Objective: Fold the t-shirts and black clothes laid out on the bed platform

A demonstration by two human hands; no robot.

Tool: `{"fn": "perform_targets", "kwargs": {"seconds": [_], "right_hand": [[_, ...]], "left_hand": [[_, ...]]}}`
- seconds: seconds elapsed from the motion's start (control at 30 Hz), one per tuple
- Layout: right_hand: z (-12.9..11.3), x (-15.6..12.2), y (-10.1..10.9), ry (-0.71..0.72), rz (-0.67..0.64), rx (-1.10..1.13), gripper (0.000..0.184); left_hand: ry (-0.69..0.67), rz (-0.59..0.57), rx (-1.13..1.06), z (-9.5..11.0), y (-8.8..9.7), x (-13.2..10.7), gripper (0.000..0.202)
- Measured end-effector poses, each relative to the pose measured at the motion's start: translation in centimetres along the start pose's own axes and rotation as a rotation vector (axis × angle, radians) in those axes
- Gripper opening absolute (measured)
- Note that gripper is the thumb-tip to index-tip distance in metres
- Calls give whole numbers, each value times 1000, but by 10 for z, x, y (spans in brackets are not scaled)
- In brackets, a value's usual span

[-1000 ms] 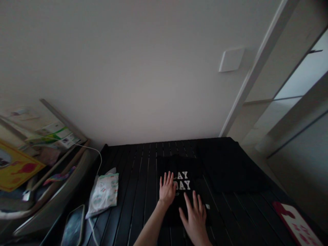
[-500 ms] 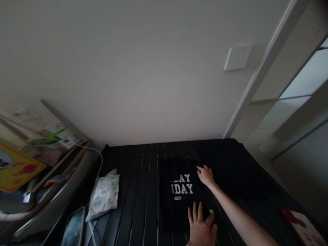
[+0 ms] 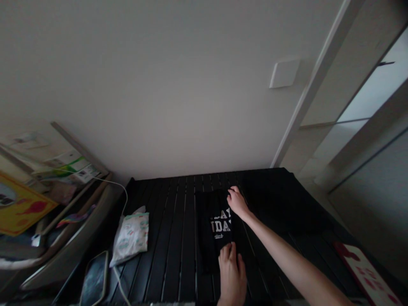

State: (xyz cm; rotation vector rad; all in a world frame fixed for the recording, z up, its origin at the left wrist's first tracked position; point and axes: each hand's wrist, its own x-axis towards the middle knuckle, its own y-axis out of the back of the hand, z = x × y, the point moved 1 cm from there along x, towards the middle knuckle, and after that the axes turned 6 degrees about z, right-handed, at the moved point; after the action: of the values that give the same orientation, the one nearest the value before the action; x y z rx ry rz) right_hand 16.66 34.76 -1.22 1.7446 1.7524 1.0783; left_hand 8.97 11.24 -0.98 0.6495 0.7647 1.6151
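A black T-shirt (image 3: 219, 238) with white lettering lies on the black slatted table, folded into a narrow strip. The right part of its letters is tucked out of sight. My right hand (image 3: 237, 202) is at the upper right corner, fingers curled and pinching the cloth. Lower down, my left hand (image 3: 232, 272) has its fingers bent together on the shirt's right edge, near the bottom. Dark cloth on dark slats makes the shirt's outline hard to see.
On the table's left are a patterned white package (image 3: 132, 238), a phone (image 3: 94, 278) and a white cable (image 3: 120, 284). More dark cloth (image 3: 277, 199) lies to the right. A red-and-white item (image 3: 366, 272) is at the right edge. Behind stands a wall (image 3: 191, 106).
Both hands have moved left with the shirt's right edge, which is now folded inward over some letters. My left hand's spread fingers have closed. The view has shifted slightly.
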Motion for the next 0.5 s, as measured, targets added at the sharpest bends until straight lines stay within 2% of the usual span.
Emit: {"fn": "perform_targets", "kwargs": {"seconds": [0.1,0.17,0.23,0.33,0.43,0.5], "right_hand": [[-43,6,-16,88,-48,81,42],[-66,4,-29,138,-97,134,45],[-79,-8,-38,166,-140,176,51],[-77,-48,-38,179,-192,212,56],[-55,-108,-24,208,-292,209,54],[-37,-152,-11,262,-441,128,60]], "left_hand": [[5,59,5,-20,22,-4,47],[5,100,61,-37,29,-10,46],[23,151,149,-58,32,-17,46],[-4,180,259,-90,36,-29,50],[-180,70,323,-116,43,-40,57],[-303,-9,370,-128,48,-46,64]]}}
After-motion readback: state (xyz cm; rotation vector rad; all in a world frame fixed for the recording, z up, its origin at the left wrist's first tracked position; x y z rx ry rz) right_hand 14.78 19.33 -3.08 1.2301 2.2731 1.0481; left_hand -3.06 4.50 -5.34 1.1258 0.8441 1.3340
